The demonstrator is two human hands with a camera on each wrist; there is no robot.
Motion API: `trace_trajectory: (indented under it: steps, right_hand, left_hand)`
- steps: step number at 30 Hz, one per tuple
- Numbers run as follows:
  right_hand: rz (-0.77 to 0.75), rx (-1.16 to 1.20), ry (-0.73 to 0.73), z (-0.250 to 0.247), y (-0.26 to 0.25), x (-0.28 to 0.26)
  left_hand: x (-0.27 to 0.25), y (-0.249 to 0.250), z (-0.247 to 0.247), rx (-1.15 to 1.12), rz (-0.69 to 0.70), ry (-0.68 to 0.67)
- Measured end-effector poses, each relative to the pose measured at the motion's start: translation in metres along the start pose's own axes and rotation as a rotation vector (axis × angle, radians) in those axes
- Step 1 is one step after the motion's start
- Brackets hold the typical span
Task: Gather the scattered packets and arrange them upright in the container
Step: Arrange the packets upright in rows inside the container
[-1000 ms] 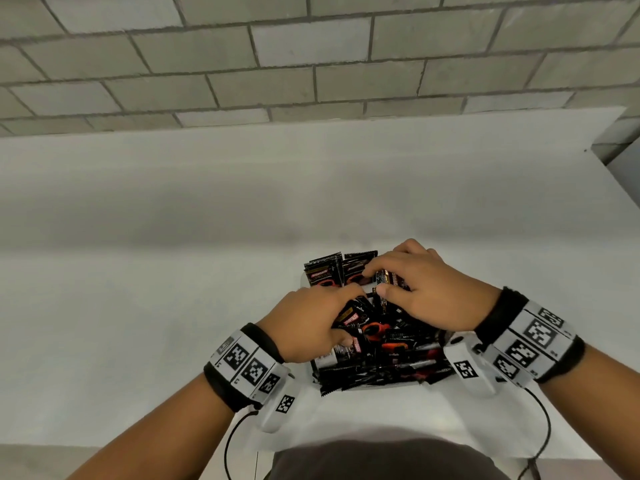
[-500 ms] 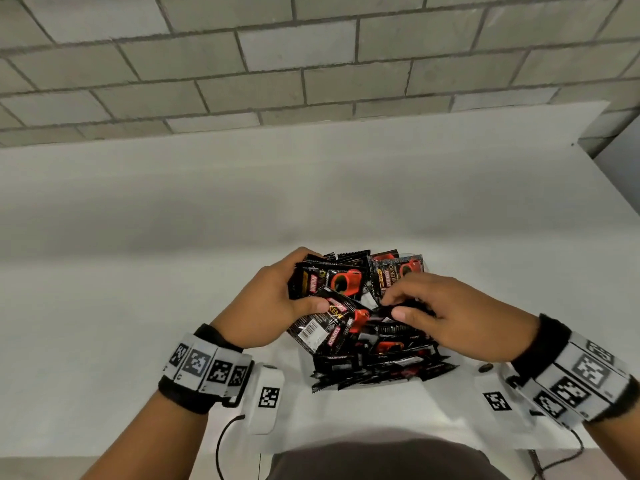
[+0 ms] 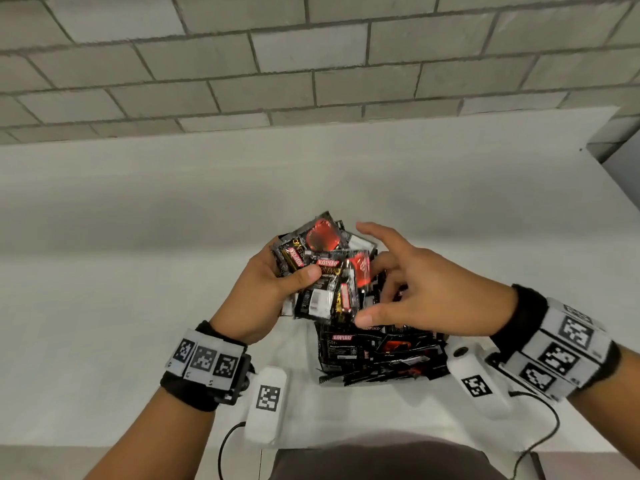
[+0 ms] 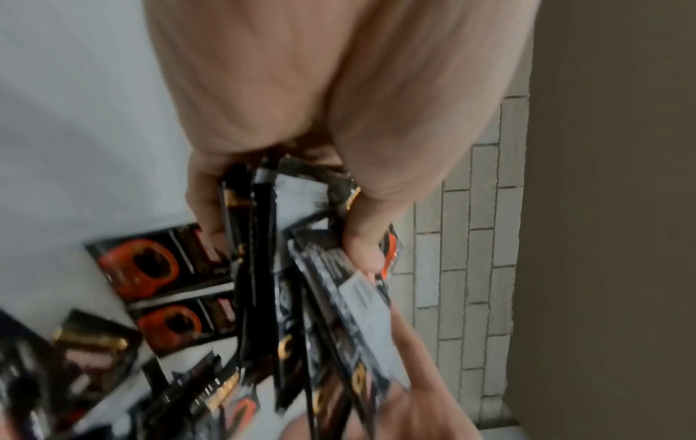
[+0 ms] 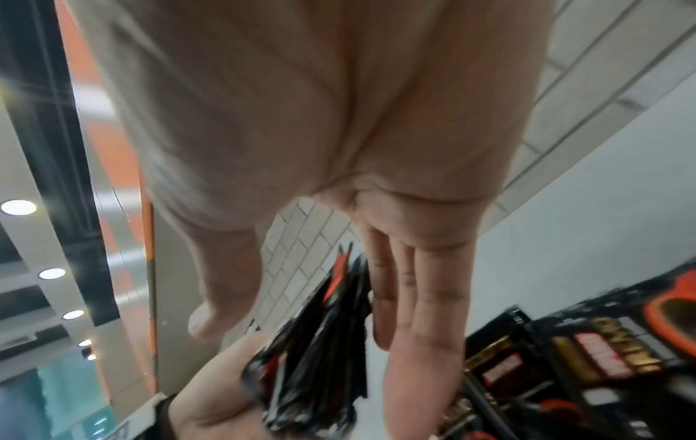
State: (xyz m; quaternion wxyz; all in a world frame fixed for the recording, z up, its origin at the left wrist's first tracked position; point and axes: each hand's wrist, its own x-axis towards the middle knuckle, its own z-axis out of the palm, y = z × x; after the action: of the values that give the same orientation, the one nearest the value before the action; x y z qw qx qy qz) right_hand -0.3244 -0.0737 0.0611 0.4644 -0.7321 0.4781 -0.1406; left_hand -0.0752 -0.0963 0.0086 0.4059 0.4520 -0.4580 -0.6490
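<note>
Dozens of black-and-red packets (image 3: pixel 377 355) lie heaped below the right hand (image 3: pixel 436 289), whose fingers are spread and hold nothing beside the bundle. Just beyond, the left hand (image 3: pixel 270 292) pinches a fanned bundle of packets (image 3: pixel 325 271), lifted off the heap within the last second. Gathering is under way; no container is clearly visible.

A white table (image 3: pixel 138 271) meets a grey block wall (image 3: pixel 311 64) — nothing else legible.
</note>
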Motion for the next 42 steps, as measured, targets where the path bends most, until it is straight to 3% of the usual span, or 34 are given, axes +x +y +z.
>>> trace_trajectory:
  steps: [5, 9, 13, 19, 23, 24, 27, 29, 35, 42]
  right_hand:
    - [-0.076, 0.012, 0.096, 0.008, -0.009, 0.024]
    - [-0.142, -0.053, 0.252, 0.014, 0.002, 0.041]
    - [-0.163, -0.083, 0.277, 0.009, 0.001, 0.049]
    - [-0.173, -0.185, 0.114, -0.009, -0.019, 0.037]
    - [-0.044, -0.351, 0.268, -0.015, -0.012, 0.038]
    - [-0.025, -0.420, 0.211, -0.012, -0.005, 0.040]
    - [-0.016, -0.592, -0.136, 0.008, 0.015, 0.045]
    - [-0.017, -0.703, -0.252, 0.021, 0.021, 0.053]
    - [-0.014, -0.950, -0.403, 0.035, 0.035, 0.073]
    - [0.003, -0.914, -0.442, 0.035, 0.042, 0.071]
  left_hand:
    - [0.007, 0.014, 0.024, -0.157, -0.004, 0.068]
    - [0.012, 0.023, 0.044, -0.245, -0.059, 0.039]
    - [0.014, 0.031, 0.054, -0.316, -0.097, 0.000]
    - [0.015, 0.023, 0.038, -0.286, -0.009, -0.024]
    - [0.003, 0.020, 0.005, -0.367, -0.007, 0.097]
    - [0.000, 0.020, -0.005, -0.376, -0.009, 0.135]
    - [-0.012, 0.017, -0.031, -0.352, -0.006, 0.190]
    - [-0.018, 0.015, -0.037, -0.342, -0.013, 0.211]
    - [-0.024, 0.005, -0.033, -0.374, -0.059, 0.209]
    - [-0.026, 0.000, -0.036, -0.366, -0.077, 0.203]
